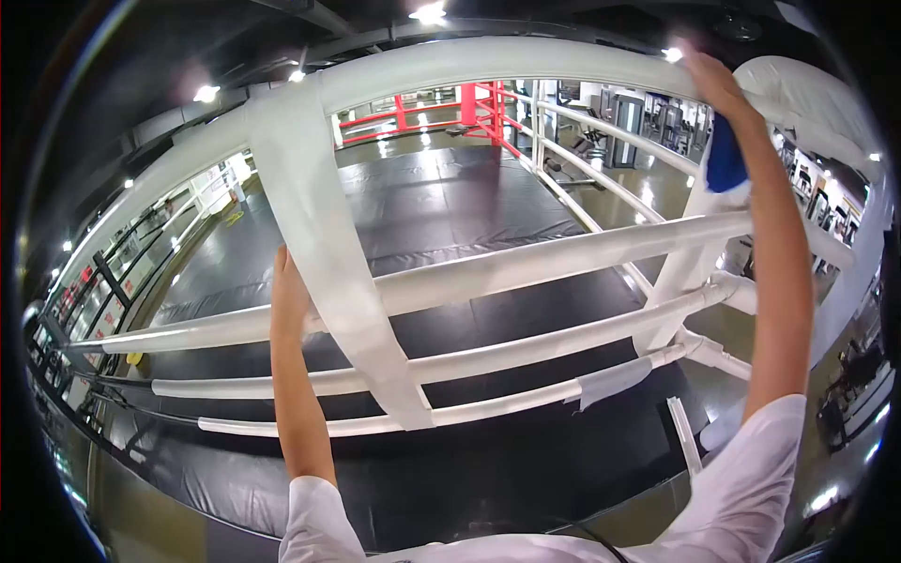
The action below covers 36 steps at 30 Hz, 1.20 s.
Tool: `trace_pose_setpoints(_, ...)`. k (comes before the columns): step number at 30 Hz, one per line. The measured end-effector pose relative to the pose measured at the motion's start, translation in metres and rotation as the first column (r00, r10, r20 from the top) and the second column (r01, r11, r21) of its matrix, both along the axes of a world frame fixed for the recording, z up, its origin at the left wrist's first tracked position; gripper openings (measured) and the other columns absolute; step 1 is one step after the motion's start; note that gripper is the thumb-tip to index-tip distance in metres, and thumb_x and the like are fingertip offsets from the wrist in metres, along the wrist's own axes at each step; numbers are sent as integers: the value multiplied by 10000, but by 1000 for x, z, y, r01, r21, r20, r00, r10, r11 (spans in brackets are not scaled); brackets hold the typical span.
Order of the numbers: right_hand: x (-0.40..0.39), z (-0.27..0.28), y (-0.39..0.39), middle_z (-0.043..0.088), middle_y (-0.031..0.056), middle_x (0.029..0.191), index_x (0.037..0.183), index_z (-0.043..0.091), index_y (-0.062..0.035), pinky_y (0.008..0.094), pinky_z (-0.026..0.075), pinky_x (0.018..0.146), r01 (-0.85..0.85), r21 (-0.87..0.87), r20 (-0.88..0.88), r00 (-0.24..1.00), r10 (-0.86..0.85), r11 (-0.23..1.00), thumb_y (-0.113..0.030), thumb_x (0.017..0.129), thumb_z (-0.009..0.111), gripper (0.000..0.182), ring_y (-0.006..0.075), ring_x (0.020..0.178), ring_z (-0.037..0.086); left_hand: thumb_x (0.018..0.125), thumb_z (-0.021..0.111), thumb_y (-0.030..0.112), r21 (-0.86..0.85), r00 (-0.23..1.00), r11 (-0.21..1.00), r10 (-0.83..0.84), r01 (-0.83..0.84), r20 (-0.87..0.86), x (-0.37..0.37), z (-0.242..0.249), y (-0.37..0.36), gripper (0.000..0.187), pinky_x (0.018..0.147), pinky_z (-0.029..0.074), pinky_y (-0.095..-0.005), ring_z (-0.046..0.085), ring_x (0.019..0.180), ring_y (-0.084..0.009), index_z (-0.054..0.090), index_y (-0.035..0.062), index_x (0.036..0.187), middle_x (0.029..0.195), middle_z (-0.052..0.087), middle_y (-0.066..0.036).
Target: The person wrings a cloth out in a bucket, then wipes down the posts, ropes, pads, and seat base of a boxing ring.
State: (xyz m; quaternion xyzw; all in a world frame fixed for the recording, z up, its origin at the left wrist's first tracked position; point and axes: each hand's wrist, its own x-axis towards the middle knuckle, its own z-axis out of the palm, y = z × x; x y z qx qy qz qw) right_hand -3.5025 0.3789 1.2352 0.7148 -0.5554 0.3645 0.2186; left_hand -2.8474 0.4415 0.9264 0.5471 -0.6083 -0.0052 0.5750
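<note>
White padded ropes of a boxing ring run across the view, with the thick top rope [507, 58] highest. A wide white vertical strap [319, 225] joins them. My left hand [289, 286] is beside this strap at the second rope [526, 263], its fingers largely hidden and their grip unclear. My right hand [718, 83] is raised to the top rope at the right, blurred at the fingertips. A blue cloth [725, 159] hangs just below my right hand, partly hidden by my forearm; whether the fingers hold it cannot be made out.
Beyond the ropes lies a black mat floor [441, 197]. A red corner post [468, 105] stands at the far side. A white padded corner [690, 253] is at the right, with gym machines [623, 129] behind it. Below the ropes is the ring's black edge [488, 469].
</note>
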Motion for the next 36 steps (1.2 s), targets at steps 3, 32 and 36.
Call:
trace_pose_setpoints(3,-132,15,-25,722,262,1151,1070,733,12,440,437,1042,69,-90,17,998,-68,993,-693,1051,190,889,430,1133,648,1089,408,250,-22,1000,1000,-21,21,17,11,-3,-13,422,993,494,-366,605,1161,-286,583,-51,1328,1292,586,-183)
trace_pose_setpoints(32,406,-210,106,621,280,1347,847,689,-3,516,461,1134,-732,-501,-533,682,502,463,-176,818,713,177,464,1340,538,1101,408,230,-91,993,996,-6,17,120,-13,19,1,378,1046,462,-404,575,1221,-331,605,0,1327,1232,615,-222)
trace_pose_setpoints(36,337,-365,91,550,277,1457,1181,706,-12,512,434,1154,-590,-368,1,773,635,719,-117,832,715,365,454,1343,533,1067,479,331,-106,988,988,-121,111,-94,1,18,-36,456,1017,462,-456,583,1199,-400,600,-43,1297,1277,637,-239)
